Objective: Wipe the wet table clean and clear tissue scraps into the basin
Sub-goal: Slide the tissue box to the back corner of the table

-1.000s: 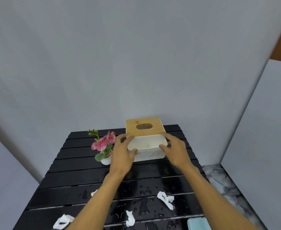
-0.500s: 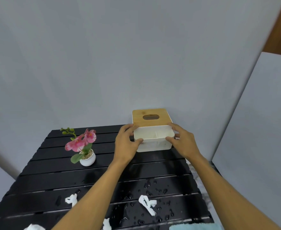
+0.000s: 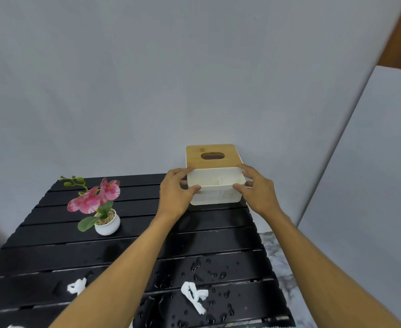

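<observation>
- The left hand and the right hand are both holding the white box at the far right of the black table.
- Each hand is gripping one side of the box, with fingers curling over its top edge and thumbs pressing on the front.
- The box has a wooden lid with a hole in it, and open cups in front. I cannot tell if this is the basin.
- It is sitting on the table, or just above it; I cannot tell which.
- The tissue scraps are lying close to the person, well apart from the box.
- One scrap is lying among the water drops, between the two arms. It is slanting toward the near right.
- Another scrap is lying near the left arm, so I think the left hand is the nearer one for it.
- The scraps are all behind the hands, so I think the hands will have to be coming back toward the body to reach them.
- The little flower pot is standing to the left, out of the way.
</observation>
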{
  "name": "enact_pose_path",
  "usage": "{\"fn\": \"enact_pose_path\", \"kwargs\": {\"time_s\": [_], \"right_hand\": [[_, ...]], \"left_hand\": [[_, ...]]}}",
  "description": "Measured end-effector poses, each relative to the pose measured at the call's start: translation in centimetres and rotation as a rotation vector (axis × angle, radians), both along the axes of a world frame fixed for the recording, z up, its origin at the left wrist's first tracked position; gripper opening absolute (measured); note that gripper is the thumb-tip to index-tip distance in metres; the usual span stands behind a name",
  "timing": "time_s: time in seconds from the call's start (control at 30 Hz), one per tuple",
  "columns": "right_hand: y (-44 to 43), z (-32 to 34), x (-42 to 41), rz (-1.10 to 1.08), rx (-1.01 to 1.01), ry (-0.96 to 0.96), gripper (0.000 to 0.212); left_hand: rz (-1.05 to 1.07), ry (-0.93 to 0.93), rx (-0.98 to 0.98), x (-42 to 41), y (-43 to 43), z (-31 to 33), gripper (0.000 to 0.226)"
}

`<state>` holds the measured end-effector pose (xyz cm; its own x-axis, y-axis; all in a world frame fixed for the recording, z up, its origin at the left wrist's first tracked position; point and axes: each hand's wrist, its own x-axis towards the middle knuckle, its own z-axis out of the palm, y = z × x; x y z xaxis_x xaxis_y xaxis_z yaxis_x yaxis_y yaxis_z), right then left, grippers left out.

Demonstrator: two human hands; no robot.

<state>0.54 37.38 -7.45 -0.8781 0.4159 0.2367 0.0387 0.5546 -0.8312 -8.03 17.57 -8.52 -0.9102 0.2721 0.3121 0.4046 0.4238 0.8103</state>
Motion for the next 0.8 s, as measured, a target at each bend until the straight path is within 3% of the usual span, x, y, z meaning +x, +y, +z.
{"fn": "enact_pose_path", "kwargs": {"time_s": [0.33,0.53,0.8], "right_hand": [[-0.7,0.3,-0.2,-0.028,-0.012,-0.022,0.055],[-2.4,1.3,2.0,-0.019,-0.034,-0.011,0.053],[-8.8,0.9,4.9,-0.09,-0.056,-0.112,0.045]], "left_hand": [[0.039,-0.033,-0.007,0.1,0.6,0.3,0.054],[-0.041,-0.119,0.01,1.9,-1.2,1.7,0.067],[-0.014,-0.144,-0.131,5.9,-11.7,0.7,0.029]]}}
